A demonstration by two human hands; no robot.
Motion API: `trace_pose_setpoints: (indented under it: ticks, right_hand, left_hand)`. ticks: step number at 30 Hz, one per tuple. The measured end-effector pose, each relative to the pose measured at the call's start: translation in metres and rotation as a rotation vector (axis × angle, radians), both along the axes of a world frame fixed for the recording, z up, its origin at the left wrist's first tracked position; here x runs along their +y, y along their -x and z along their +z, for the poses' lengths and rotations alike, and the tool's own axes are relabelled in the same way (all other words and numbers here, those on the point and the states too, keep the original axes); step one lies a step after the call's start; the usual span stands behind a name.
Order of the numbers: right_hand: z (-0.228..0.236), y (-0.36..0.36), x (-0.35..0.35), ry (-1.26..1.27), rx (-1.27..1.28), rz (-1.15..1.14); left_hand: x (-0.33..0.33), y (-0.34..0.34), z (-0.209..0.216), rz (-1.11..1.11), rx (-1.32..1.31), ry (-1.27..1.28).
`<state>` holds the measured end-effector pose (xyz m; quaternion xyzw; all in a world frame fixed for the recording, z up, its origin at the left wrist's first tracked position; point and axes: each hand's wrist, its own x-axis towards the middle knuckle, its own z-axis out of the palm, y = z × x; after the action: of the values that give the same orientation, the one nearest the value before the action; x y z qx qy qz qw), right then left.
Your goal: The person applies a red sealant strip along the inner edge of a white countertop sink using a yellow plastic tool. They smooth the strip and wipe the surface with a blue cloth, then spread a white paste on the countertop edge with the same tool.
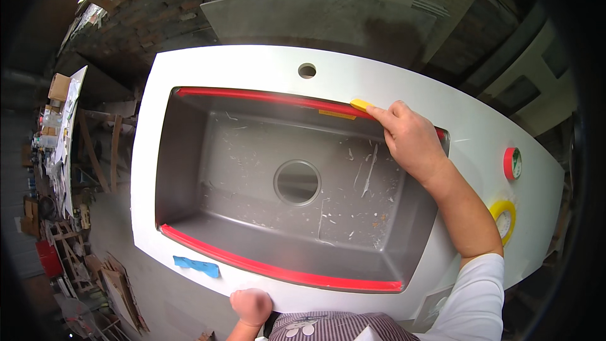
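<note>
A small, flat yellow tool [360, 105], plastic by the look of it, is pinched in the right hand [413, 142], fingers closed on it, most of its back end covered. It's held at the far rim of a scuffed grey rectangular sink [246, 145], by a glossy red tape strip [252, 95] that's partly blocked by the hand; actual contact is hard to make out. The exposed tip is pointed left and slightly far, long axis roughly left-right. The left hand [251, 306] is curled near the slab's edge, pretty blurred, so whether anything's gripped can't be told. The smooth white slab countertop [208, 66] is partly hidden on the near side by a striped apron [341, 327].
</note>
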<state>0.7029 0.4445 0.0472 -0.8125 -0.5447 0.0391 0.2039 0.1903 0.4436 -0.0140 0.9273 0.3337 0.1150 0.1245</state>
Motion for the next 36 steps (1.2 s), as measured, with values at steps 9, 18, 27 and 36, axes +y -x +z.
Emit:
trace_pose_setpoints:
  ticks: [9, 18, 27, 36]
  right_hand:
    - [-0.006, 0.0, 0.01, -0.008, -0.032, 0.024]
    - [0.0, -0.009, 0.004, 0.054, -0.088, -0.012]
    - [-0.002, 0.0, 0.017, -0.024, -0.036, 0.028]
    - [-0.006, -0.012, 0.001, 0.039, -0.017, -0.054]
  left_hand:
    - [-0.001, -0.002, 0.0, 0.008, 0.033, -0.02]
    - [0.002, -0.011, 0.002, 0.001, -0.072, -0.045]
    - [0.001, -0.01, 0.004, 0.006, -0.06, -0.035]
    - [0.0, -0.001, -0.003, -0.017, 0.017, -0.039]
